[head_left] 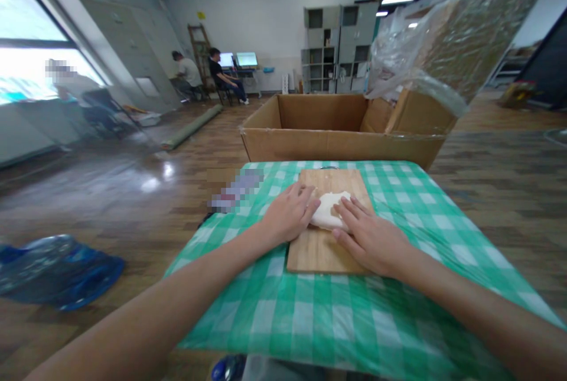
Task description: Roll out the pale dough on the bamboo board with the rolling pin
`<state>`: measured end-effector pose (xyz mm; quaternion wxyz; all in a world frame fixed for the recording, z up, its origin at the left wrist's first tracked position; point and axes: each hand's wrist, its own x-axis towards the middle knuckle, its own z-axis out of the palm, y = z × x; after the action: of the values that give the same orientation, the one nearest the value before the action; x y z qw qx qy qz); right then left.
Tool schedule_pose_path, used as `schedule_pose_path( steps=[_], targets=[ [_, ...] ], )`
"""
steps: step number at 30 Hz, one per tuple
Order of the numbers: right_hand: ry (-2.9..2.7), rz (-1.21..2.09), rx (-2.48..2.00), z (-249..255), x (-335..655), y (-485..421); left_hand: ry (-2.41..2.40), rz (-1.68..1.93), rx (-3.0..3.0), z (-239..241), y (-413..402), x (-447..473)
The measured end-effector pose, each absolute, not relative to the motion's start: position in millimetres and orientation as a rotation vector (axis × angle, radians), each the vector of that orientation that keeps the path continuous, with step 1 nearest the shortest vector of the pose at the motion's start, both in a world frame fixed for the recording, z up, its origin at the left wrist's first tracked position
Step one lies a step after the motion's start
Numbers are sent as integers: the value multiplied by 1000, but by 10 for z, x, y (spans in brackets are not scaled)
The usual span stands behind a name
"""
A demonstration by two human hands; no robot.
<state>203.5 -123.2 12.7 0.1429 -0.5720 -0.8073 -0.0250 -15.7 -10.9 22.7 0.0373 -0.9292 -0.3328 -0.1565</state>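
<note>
A white lump of dough (328, 208) lies on a wooden cutting board (319, 251) in the middle of a table with a green checked cloth (310, 322). My left hand (287, 212) presses against the dough's left side with curled fingers. From the right, my right hand (370, 238) lies flat on the board, its fingertips resting on the dough's right edge. Both hands squeeze the lump between them.
An open cardboard box (336, 145) stands just behind the table, with a plastic-wrapped bundle (443, 50) above its right side. A blue plastic bag (57, 272) lies on the wooden floor at the left. Two people sit at computer desks far back; grey lockers stand against the wall.
</note>
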Motion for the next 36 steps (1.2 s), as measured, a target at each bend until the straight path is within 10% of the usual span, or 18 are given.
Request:
schedule_pose_path(
  steps=[36],
  targets=[
    [-2584,-178,-1489,241,2141,-1262,-912,-586,-2973,82,55,-270]
  ],
)
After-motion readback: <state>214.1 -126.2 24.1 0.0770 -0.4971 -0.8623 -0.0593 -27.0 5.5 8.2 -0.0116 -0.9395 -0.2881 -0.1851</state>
